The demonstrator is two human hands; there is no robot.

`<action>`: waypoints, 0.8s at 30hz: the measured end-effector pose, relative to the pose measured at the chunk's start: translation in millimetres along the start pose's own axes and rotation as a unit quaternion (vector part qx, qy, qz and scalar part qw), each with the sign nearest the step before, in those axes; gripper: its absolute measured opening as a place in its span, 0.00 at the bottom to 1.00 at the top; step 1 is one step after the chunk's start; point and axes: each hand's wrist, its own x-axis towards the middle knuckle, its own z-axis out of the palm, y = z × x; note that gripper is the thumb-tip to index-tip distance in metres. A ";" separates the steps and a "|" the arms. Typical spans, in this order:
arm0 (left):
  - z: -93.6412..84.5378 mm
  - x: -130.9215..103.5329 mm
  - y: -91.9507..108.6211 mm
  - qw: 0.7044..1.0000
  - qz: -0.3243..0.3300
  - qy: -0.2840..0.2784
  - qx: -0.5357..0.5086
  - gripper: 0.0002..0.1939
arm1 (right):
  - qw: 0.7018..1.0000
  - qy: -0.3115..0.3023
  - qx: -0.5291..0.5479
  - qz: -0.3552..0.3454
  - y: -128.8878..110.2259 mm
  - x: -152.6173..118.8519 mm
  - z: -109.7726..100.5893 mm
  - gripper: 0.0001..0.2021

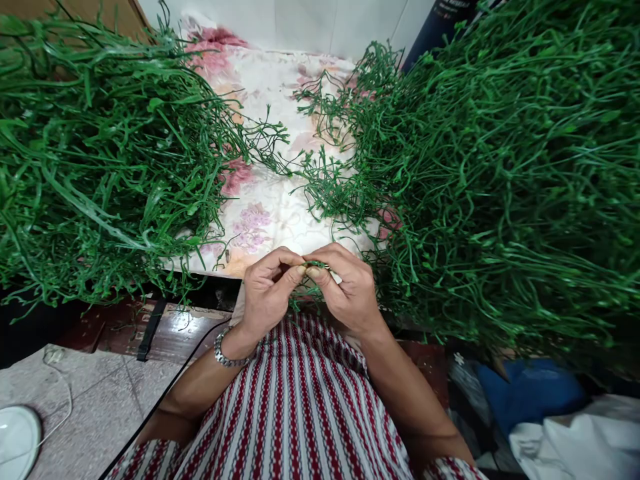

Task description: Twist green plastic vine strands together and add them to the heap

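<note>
My left hand [273, 290] and my right hand [345, 287] meet at the front edge of the flowered cloth [295, 227]. Thumbs and fingertips of both pinch a small green plastic stem piece [316, 265] between them. More green strands hang just below the fingers. A big heap of green artificial stems [115, 153] covers the left side of the cloth. On the right lies a larger heap of thin green stems [505, 180], with loose sprigs reaching toward the middle.
A white wall [330, 23] stands behind the cloth. At the lower left, a white round object [17, 440] with a cord rests on the floor [100, 400]. Blue fabric [535, 393] and white fabric [575, 443] lie at the lower right.
</note>
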 end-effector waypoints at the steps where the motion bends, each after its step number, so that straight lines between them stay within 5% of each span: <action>1: -0.1 -0.6 0.3 1.000 -0.003 -0.004 0.014 0.03 | 1.000 0.000 -0.016 -0.005 0.0 -0.1 -1.0 0.06; 15: -9.3 7.6 6.7 0.996 -0.066 -0.055 0.031 0.05 | 0.975 -0.068 -0.197 -0.076 6.3 5.1 -13.5 0.07; 24: -5.3 4.7 5.0 0.988 -0.151 -0.012 0.004 0.04 | 0.882 -0.147 -0.447 -0.030 3.6 8.8 -2.9 0.08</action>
